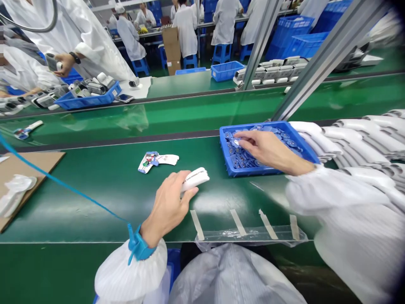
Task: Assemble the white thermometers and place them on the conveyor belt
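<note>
My left hand [172,198], with a blue wrist strap, is closed around a white plastic housing [196,178] just above the green work surface. My right hand [262,147] reaches into a blue bin [253,172] filled with small blue parts [242,159]. Its thumb and forefinger are pinched at a small blue disc-shaped part [236,142] near the bin's left side. Beyond my left hand lies a white housing half [167,159], its green circuit board, blue piece and thin wires exposed.
White housings [357,143] lie in rows right of the bin. Tape strips [237,222] hold a clear plastic bag at the front edge. Cardboard [47,162] lies at left, under a blue cord [69,192]. A metal post [329,55] rises behind the bin. Co-workers stand across the green belt [177,114].
</note>
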Available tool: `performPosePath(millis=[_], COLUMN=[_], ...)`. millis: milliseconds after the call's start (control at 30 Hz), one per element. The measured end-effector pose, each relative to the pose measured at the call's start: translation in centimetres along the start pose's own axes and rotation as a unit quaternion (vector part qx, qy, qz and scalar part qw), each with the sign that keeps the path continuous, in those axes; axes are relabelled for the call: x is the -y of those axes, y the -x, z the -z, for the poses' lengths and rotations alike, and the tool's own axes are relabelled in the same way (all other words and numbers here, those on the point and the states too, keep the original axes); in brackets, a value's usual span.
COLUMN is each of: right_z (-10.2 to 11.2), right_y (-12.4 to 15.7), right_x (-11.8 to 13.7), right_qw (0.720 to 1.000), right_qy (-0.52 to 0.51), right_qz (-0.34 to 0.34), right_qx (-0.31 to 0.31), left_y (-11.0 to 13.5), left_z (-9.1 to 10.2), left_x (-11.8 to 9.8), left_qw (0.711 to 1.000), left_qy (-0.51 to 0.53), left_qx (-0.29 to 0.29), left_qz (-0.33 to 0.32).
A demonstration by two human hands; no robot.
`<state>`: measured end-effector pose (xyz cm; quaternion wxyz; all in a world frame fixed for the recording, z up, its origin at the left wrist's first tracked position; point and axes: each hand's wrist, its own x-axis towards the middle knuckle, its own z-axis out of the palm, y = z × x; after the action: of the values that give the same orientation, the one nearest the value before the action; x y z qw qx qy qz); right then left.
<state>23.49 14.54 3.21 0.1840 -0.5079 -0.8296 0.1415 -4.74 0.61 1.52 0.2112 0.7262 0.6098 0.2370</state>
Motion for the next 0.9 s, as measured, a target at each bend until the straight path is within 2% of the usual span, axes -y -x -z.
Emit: performPosePath(millis=[67, 133, 200, 267, 367, 433, 533, 633, 700, 767, 900], right_z=[0.2, -0.1, -0.7, -1.2, -1.6, -1.5, -1.6, -2.4, -3.1, -3.6, -3.4], right_y=[2.2, 4.4, 6.4, 7.8, 9.2, 9.6, 9.8, 9.9, 10.1, 10.4, 11.2], right_x=[1.3, 2.9, 4.4, 5.4, 5.7, 5.5, 5.4, 6.1, 6.7, 7.3, 8.1], right_qw=[0.996, 0.977, 0.957, 0.966, 0.989, 0.992, 0.979, 0.952, 0.946, 0.948, 0.96], right_qy=[-0.086, -0.2, -0.275, -0.25, -0.141, -0.119, -0.197, -0.277, -0.278, -0.248, -0.163], right_qz=[-0.019, -0.045, -0.059, -0.029, 0.033, 0.026, -0.041, -0.062, -0.041, 0.0, 0.075], right_qx=[0.022, 0.052, 0.07, 0.057, 0.031, 0.023, -0.037, -0.113, -0.16, -0.201, -0.213], left_y=[0.3, 0.3, 0.1, -0.1, 0.0, 0.1, 0.2, 0.2, 0.2, 0.3, 0.3], left_z=[-0.3, -1.2, -2.4, -3.2, -3.6, -3.5, -3.4, -3.7, -3.9, -4.0, -3.5], left_x=[-1.0, -2.2, -3.1, -3.7, -3.9, -3.9, -4.0, -4.3, -4.3, -4.3, -4.5], left_qw=[0.995, 0.979, 0.959, 0.951, 0.953, 0.955, 0.948, 0.913, 0.882, 0.866, 0.878], left_qy=[0.084, 0.172, 0.24, 0.265, 0.259, 0.256, 0.285, 0.372, 0.43, 0.456, 0.438], left_qx=[0.044, 0.086, 0.118, 0.138, 0.147, 0.14, 0.123, 0.135, 0.151, 0.162, 0.16], left_qz=[0.027, 0.073, 0.091, 0.082, 0.059, 0.052, 0.068, 0.099, 0.117, 0.125, 0.106])
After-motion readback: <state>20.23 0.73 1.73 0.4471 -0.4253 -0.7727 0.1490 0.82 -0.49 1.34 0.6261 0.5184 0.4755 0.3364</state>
